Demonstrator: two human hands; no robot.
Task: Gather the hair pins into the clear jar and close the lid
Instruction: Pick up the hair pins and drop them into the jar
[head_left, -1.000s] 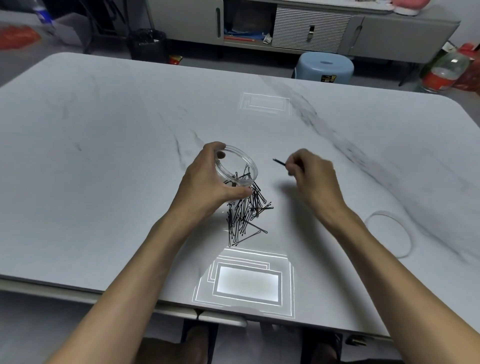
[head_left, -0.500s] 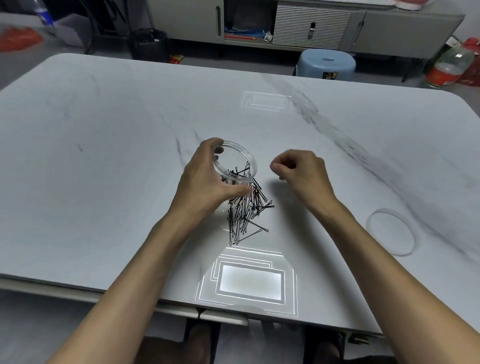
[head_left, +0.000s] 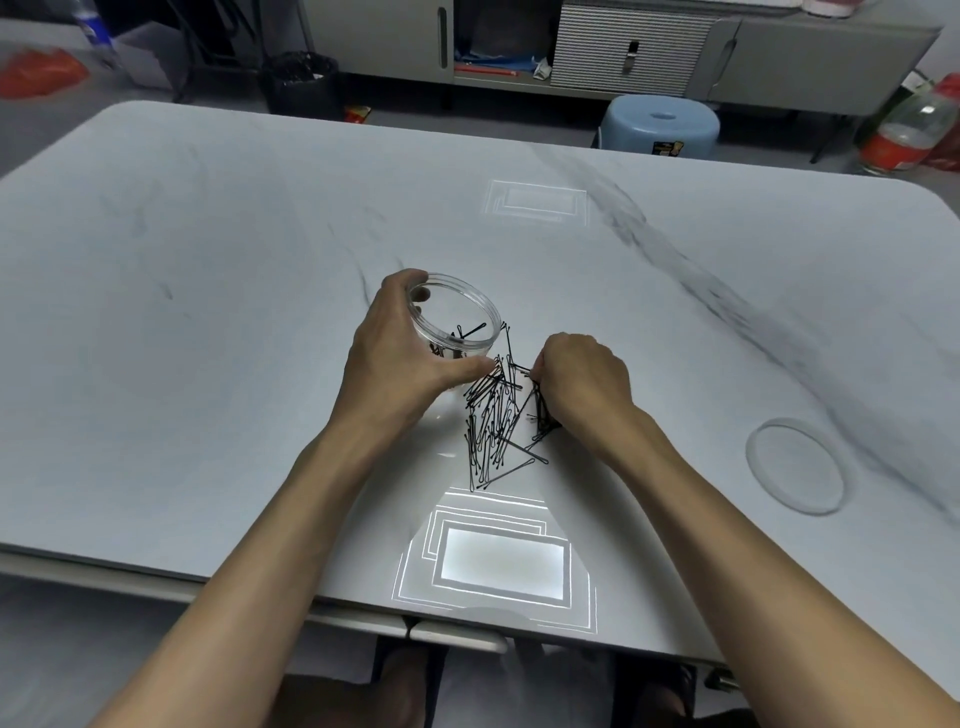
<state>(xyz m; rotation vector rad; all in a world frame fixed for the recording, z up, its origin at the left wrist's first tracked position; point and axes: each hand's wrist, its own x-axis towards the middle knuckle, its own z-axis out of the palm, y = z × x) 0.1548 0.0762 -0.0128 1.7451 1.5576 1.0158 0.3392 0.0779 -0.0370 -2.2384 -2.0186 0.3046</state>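
Note:
My left hand (head_left: 402, 358) wraps around the clear jar (head_left: 457, 317), which stands open at the middle of the marble table (head_left: 208, 312). One or two black pins lie inside it. A heap of black hair pins (head_left: 496, 421) lies on the table just right of and in front of the jar. My right hand (head_left: 582, 387) rests on the heap's right edge, fingers pinched on a few pins. The jar's clear lid (head_left: 795, 464) lies flat far off to the right.
Bright lamp reflections sit on the table near its front edge (head_left: 498, 564) and further back (head_left: 535, 201). Beyond the table stand a blue stool (head_left: 662, 127), a grey cabinet (head_left: 623, 47) and a black bin (head_left: 301, 83).
My right hand, which held one pin up beside the jar's mouth, has come down and back onto the heap. The left hand stays on the jar.

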